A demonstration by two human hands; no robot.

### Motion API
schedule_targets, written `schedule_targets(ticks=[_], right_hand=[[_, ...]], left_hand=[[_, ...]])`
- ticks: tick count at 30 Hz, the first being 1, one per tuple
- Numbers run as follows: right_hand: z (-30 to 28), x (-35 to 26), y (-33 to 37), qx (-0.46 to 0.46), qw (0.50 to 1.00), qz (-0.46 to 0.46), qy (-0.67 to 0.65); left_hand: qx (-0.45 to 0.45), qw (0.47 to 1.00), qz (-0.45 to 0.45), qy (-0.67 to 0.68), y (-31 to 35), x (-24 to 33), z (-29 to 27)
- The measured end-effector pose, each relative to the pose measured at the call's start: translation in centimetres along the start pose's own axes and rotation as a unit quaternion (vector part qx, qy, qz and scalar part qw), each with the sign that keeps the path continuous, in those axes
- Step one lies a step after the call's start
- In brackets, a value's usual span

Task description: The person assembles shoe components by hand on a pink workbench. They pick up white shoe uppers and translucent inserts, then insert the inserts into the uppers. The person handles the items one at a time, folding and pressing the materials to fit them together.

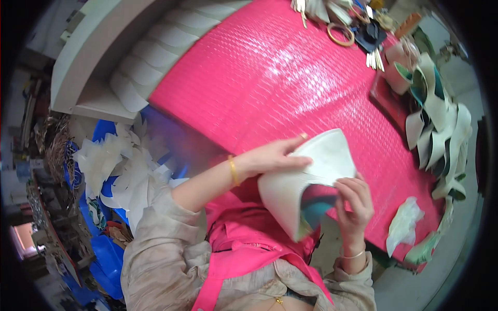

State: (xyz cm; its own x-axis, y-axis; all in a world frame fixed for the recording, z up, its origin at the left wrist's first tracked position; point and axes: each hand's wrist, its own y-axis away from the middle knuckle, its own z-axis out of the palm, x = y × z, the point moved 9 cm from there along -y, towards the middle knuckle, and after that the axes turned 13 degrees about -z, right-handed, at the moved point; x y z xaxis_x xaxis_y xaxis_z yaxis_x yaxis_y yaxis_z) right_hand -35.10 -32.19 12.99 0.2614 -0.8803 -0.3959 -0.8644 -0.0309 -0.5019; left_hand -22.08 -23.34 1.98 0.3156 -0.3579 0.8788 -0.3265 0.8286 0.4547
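A white shoe upper [280, 193], a curved sheet with a rounded cut-out, is held up over the near edge of the pink-covered table [249, 88]. A bit of teal and green shows through its opening. My left hand [277, 157] grips it near the far edge, thumb lying on top and some fingers hidden behind. At the cut-out's right side, the curled fingers of my right hand [355, 201] pinch the rim.
Stacked white and green curved pieces [441, 124] line the table's right edge. A crumpled translucent sheet [404, 225] lies nearer. Far right are a tape roll [341, 34] and a pink cup-like container [399, 62]. To the left, pale scraps [116, 166] fill blue bins beside a light-coloured machine [98, 49].
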Motion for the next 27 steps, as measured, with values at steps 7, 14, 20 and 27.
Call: schedule_targets(ticks=[7, 14, 20, 27], right_hand=[[0.2, 12.9, -5.8, 0.142, 0.874, 0.224, -0.407], [8.3, 24.1, -10.4, 0.039, 0.742, 0.334, -0.58], [7.1, 29.6, -15.7, 0.005, 0.976, 0.211, -0.045], [2.1, 24.3, -14.6, -0.003, 0.979, 0.199, -0.043]], left_hand=[[-0.17, 0.968, 0.075, 0.165, -4.6, 8.7, -0.8], [-0.042, 0.96, 0.2, 0.191, -12.4, 13.0, -10.7], [0.61, 0.643, 0.151, -0.438, -11.7, 16.4, -32.6], [0.572, 0.648, -0.049, -0.501, -15.1, 15.4, -40.6]])
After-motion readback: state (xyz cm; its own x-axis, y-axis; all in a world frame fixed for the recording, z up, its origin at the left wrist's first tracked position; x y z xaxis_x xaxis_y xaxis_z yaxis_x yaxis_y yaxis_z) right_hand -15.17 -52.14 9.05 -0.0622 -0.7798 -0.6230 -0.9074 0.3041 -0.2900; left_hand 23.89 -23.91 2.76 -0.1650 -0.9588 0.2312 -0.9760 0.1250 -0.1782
